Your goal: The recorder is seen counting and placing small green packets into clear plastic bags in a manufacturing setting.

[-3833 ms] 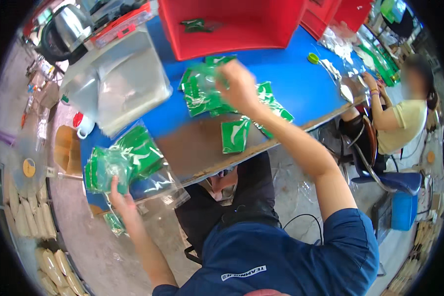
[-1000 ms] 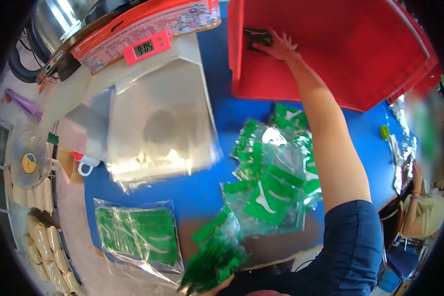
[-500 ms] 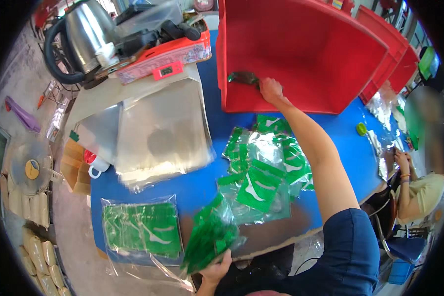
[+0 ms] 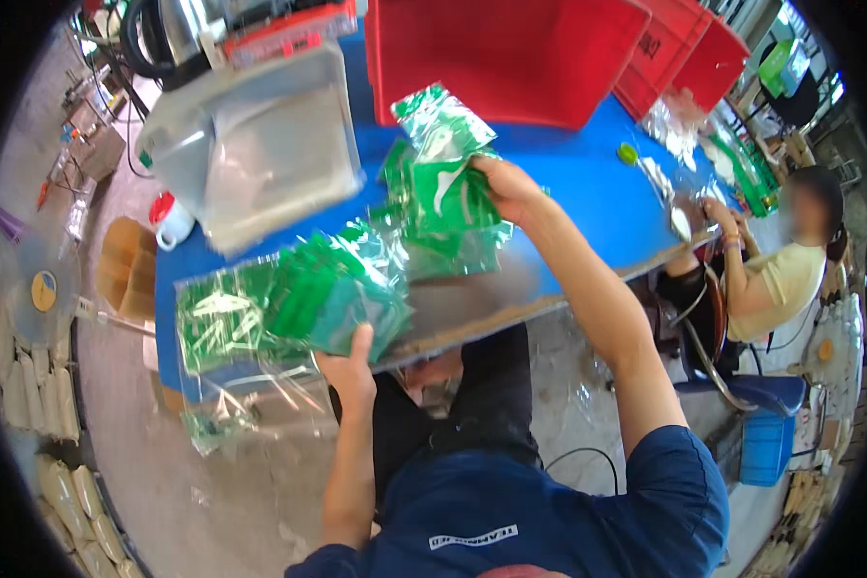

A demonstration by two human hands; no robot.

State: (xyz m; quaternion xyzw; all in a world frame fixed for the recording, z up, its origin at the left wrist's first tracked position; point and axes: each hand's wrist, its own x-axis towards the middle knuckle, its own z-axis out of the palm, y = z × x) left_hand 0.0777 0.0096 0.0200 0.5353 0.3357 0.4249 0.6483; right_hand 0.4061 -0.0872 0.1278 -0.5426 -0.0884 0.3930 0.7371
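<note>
My left hand [image 4: 349,374] is closed on a fanned bunch of green plastic packets [image 4: 332,299] near the table's front edge. The bunch partly overlaps a clear plastic bag [image 4: 220,328] that holds more green packets and hangs over the edge. Farther right, my right hand [image 4: 512,190] pinches a green-and-clear packet [image 4: 448,193] with a white curved mark. Below and behind it lie other green packets [image 4: 453,258] in a loose pile, partly hidden. Motion blur hides how many packets each hand holds.
A large red bin [image 4: 496,63] lies open toward me at the back of the blue table [image 4: 578,212]. Clear plastic sheets [image 4: 279,164] lie left, beside a white mug [image 4: 173,226] and a cardboard box [image 4: 127,279]. A seated co-worker [image 4: 775,279] handles items at right.
My right hand has come out of the red bin and down to the packets, where it now holds one. The left hand's bunch has moved left over the bagged packets. The view has shifted.
</note>
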